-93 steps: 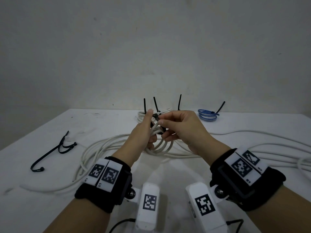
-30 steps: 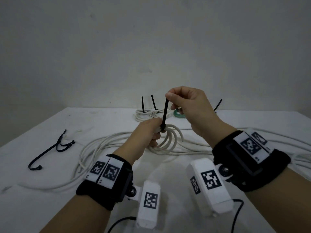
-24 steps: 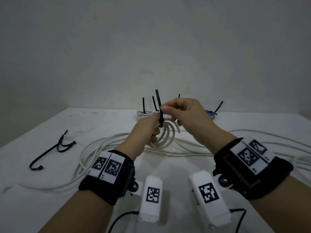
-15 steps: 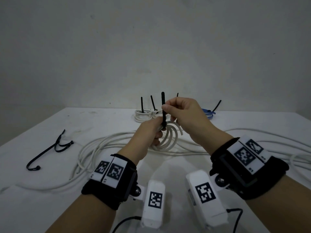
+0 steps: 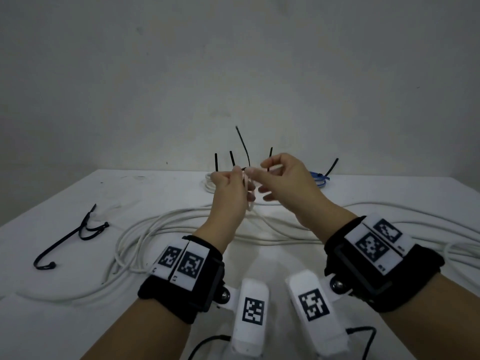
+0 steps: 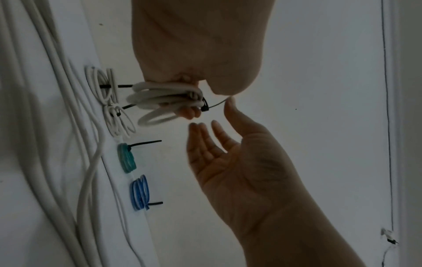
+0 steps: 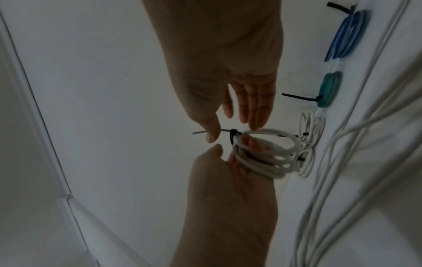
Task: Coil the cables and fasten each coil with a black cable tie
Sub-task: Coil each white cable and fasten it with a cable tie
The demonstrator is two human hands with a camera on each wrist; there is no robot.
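The left hand (image 5: 228, 189) is raised above the middle of the white desk (image 5: 59, 302) and grips a small coil of white round cable (image 6: 164, 101), its fingers curled through the loops. A thin black plastic cable tie (image 6: 206, 106) is cinched round this coil; its head sits at the fingertips and its long tail (image 5: 242, 148) sticks up past the hand. The right hand (image 5: 284, 181) is just beside the coil with its fingers straight and spread, palm toward the left hand, holding nothing. Its thumb tip lies next to the tie's tail; whether it touches cannot be told.

Along the far edge of the desk lie 4 finished coils, each with a black tie tail standing up: 2 small white cable coils (image 6: 107, 101), 1 teal cable coil (image 6: 126, 159) and 1 blue cable coil (image 6: 140, 192). The teal coil is hidden behind the right hand in the head view.

A long, loose white cable (image 5: 145, 229) sprawls across the middle of the desk in wide loops and runs on toward the right edge. Near the left edge lies a small bunch of spare black cable ties (image 5: 78, 235), well apart from the hands.

Both wrists wear black straps with white printed marker tags (image 5: 181, 263), and 2 white camera housings (image 5: 250, 307) project below them.
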